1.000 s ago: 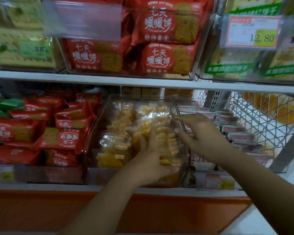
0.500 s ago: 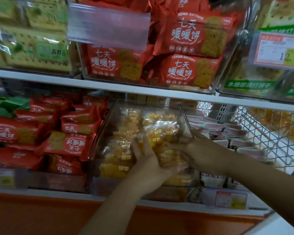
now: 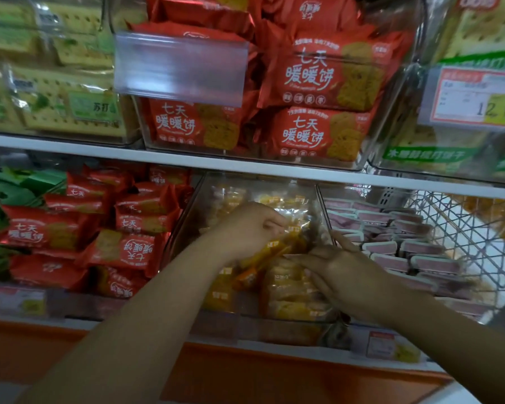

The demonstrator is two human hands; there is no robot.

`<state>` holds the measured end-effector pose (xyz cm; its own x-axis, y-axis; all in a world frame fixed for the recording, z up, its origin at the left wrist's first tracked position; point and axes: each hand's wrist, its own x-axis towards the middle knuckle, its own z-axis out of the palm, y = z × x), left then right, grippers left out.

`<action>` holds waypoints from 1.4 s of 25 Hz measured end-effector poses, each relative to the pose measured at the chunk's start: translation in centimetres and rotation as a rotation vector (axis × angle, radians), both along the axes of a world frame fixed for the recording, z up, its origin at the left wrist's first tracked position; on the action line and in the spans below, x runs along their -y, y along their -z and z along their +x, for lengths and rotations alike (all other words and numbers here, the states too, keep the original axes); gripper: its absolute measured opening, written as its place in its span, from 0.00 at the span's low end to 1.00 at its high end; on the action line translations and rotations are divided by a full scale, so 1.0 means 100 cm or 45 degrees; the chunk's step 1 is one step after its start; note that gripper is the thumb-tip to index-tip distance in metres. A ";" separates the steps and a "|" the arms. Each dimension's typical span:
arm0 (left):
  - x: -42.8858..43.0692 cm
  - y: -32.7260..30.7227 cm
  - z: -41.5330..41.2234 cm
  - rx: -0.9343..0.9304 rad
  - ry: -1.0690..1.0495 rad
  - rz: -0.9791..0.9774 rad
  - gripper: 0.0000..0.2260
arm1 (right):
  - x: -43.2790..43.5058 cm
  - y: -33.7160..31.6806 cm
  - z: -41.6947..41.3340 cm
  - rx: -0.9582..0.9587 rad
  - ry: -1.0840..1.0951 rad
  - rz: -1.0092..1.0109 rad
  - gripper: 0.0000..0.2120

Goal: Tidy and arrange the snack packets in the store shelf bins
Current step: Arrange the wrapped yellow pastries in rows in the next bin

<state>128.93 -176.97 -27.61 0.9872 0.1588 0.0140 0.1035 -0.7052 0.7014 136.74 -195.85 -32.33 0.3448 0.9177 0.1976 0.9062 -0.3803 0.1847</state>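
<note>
Gripping packets [image 3: 276,248], left hand [image 3: 245,230], right hand [image 3: 343,271] touching

Bare forearms [image 3: 146,310], left hand [image 3: 245,228], right hand [image 3: 344,275]

Middle bin [image 3: 187,217] is open on top, w/ room to reach in from the front. Shelf board [image 3: 245,167] sits low over its back. Clear walls block L & R. Yellow packets [image 3: 292,290] fill most of it.
</note>
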 end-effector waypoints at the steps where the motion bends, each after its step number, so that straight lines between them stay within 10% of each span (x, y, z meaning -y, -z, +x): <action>1: 0.003 0.001 0.014 -0.033 0.050 0.127 0.12 | 0.001 0.001 -0.001 -0.021 0.007 0.003 0.22; 8: 0.015 0.012 0.051 -0.136 0.174 0.955 0.05 | 0.003 0.005 0.001 -0.042 -0.006 -0.001 0.23; 17: 0.003 0.011 0.015 0.215 -0.134 0.078 0.09 | 0.003 0.004 -0.001 -0.008 0.000 0.044 0.20; 24: -0.003 0.039 0.017 -0.175 0.142 0.160 0.10 | 0.000 -0.002 0.001 0.053 -0.038 0.119 0.18; 35: -0.055 0.023 -0.060 0.001 -0.126 0.765 0.14 | -0.034 -0.033 0.012 -0.251 0.089 -0.144 0.15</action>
